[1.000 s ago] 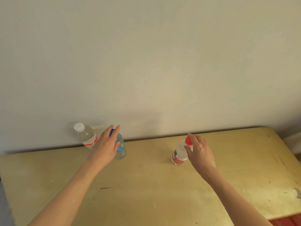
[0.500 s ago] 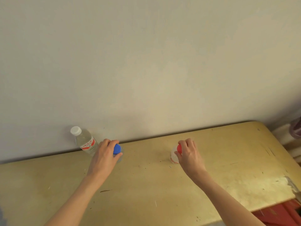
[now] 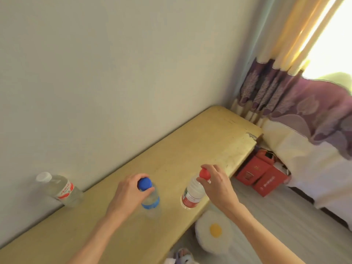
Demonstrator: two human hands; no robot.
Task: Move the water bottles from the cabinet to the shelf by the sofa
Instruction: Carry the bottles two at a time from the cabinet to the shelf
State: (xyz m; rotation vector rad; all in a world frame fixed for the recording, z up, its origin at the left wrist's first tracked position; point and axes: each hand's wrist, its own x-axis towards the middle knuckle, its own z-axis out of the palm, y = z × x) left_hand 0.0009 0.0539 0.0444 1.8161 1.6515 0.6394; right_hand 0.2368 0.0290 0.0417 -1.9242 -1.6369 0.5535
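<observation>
While a third bottle (image 3: 60, 189) waits at the cabinet's (image 3: 190, 145) back edge, the left hand (image 3: 128, 195) and right hand (image 3: 215, 185) each grip a capped bottle, neither yet shelved.

Blue-capped bottle (image 3: 150, 199): clear, blue label, hanging upright by cap from left hand (image 3: 129, 195) over counter (image 3: 200, 141). Red-capped bottle (image 3: 192, 193): clear, red-white label, tilting slightly, hanging by cap from right hand (image 3: 217, 185) near counter's front edge. White-capped bottle (image 3: 59, 189): clear, red-white label, standing on counter against wall, well apart.
</observation>
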